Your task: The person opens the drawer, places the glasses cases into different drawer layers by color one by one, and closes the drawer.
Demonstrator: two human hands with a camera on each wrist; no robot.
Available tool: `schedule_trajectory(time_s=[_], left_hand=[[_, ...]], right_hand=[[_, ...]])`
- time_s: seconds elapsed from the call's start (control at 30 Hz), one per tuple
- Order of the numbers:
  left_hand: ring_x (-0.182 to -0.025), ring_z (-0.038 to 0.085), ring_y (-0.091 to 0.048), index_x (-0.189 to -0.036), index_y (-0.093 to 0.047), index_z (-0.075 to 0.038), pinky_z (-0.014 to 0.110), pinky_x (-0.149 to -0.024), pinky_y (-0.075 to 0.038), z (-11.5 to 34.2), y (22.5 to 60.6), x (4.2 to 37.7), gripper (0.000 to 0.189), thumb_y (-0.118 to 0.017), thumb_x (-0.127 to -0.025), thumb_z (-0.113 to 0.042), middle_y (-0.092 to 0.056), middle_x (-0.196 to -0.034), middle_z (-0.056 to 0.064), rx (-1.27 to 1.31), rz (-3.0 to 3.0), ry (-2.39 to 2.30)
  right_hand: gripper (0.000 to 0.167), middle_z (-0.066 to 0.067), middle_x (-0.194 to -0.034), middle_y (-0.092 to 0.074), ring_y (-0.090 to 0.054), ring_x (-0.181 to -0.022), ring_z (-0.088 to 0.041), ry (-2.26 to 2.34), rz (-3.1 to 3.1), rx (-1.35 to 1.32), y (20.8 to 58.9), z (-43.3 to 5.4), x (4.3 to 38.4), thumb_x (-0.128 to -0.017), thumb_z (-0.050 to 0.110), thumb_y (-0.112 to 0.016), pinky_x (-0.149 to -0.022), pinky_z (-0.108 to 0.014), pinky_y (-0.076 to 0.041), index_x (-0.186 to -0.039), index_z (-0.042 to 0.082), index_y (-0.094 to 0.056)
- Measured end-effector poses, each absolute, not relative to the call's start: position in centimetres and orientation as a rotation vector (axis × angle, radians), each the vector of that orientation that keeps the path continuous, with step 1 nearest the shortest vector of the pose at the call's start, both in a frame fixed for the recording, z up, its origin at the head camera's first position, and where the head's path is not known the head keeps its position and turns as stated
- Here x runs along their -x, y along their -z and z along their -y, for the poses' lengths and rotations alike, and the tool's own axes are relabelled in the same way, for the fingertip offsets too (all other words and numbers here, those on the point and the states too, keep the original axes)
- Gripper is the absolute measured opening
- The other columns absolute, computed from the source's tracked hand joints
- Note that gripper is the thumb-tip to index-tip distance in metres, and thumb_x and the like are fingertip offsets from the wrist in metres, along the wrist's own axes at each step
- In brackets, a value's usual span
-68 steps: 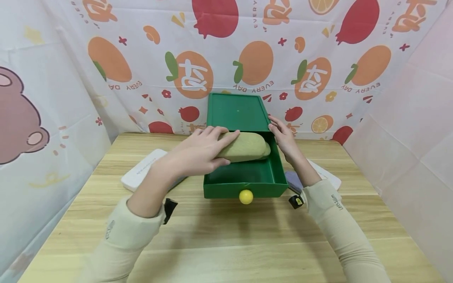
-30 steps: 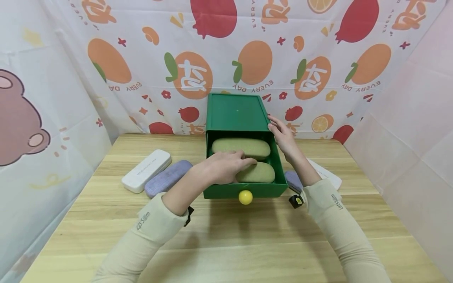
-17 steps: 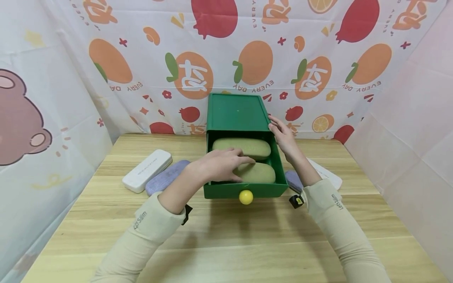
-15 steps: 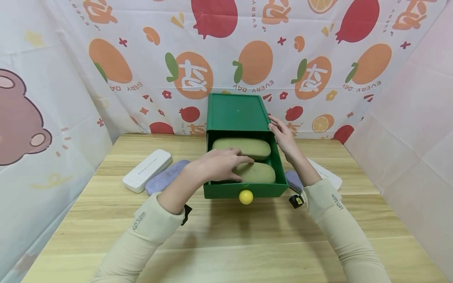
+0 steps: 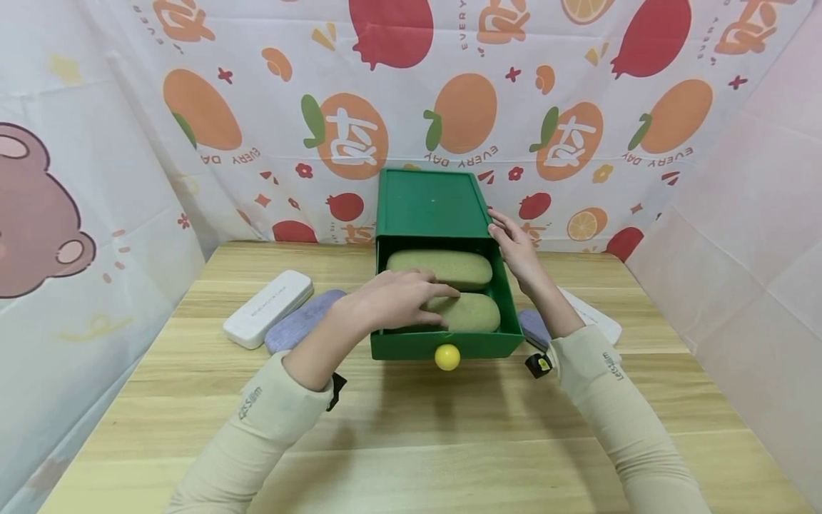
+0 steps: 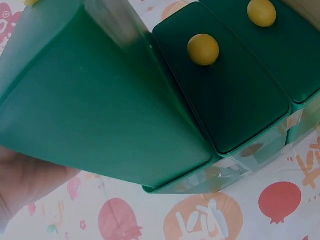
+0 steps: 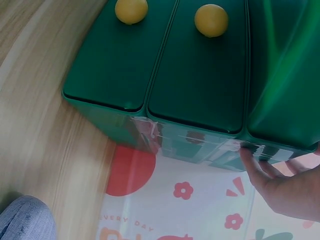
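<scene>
A green drawer cabinet (image 5: 433,203) has its top drawer (image 5: 411,348) pulled out by a yellow knob (image 5: 447,357). Inside lie two olive-green glasses cases: a back one (image 5: 443,267) and a front one (image 5: 472,313). My left hand (image 5: 394,296) reaches over the drawer's left wall, its loosely bent fingers and thumb resting over the front case and hiding that case's left end. In the left wrist view the drawer wall hides most of this hand (image 6: 30,180). My right hand (image 5: 520,251) rests its fingers against the cabinet's right side, also seen in the right wrist view (image 7: 285,190).
On the wooden table (image 5: 411,442), a white glasses case (image 5: 270,308) and a purple one (image 5: 302,321) lie left of the cabinet. Another purple case (image 5: 534,328) and white case (image 5: 592,315) sit at right, partly behind my forearm. A fruit-print cloth (image 5: 257,114) hangs behind.
My left hand has lowered the front case into the drawer in front of the back one, and its thumb now shows above that case. The right hand stays put.
</scene>
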State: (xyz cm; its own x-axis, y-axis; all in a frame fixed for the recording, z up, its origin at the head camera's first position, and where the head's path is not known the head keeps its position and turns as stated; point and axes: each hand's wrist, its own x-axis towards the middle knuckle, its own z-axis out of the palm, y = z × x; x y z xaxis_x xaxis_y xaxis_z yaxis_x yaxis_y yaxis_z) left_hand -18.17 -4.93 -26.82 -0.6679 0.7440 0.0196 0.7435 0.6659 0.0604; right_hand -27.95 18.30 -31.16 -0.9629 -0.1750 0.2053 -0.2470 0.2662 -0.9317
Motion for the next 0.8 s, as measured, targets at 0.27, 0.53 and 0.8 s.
schedule_trajectory(time_s=[0.27, 0.53, 0.8], left_hand=[[-0.093, 0.017, -0.058, -0.120, -0.063, -0.017, 0.031, -0.069, -0.050, 5.0, 26.8, 16.5, 0.038, -0.060, -0.088, -0.038, -0.061, -0.107, 0.003, -1.483, -3.150, -0.260], [-0.079, 0.018, -0.057, -0.090, -0.070, -0.011, 0.028, -0.066, -0.046, 4.1, 29.5, 13.2, 0.012, -0.064, -0.086, -0.021, -0.062, -0.088, 0.003, -2.314, -3.285, -0.277], [-0.089, 0.015, -0.055, -0.095, -0.068, -0.013, 0.027, -0.072, -0.044, 4.1, 33.4, 10.9, 0.039, -0.032, -0.095, 0.002, -0.062, -0.099, 0.003, -2.654, -3.105, 0.351]], right_hand=[[0.048, -0.010, -0.143, -0.033, -0.039, -0.112, -0.024, -1.824, 2.454, -0.403, 31.2, -18.4, 28.1, -0.098, 0.032, -0.041, -0.082, -0.037, -0.036, -0.144, 0.017, -0.033], [0.049, -0.011, -0.142, -0.033, -0.037, -0.116, -0.023, -1.826, 2.454, -0.403, 31.1, -18.2, 27.9, -0.098, 0.032, -0.041, -0.083, -0.037, -0.035, -0.144, 0.017, -0.034], [0.048, -0.011, -0.143, -0.032, -0.031, -0.128, -0.025, -1.826, 2.450, -0.406, 31.2, -18.3, 28.1, -0.098, 0.032, -0.041, -0.095, -0.047, -0.032, -0.144, 0.017, -0.034]])
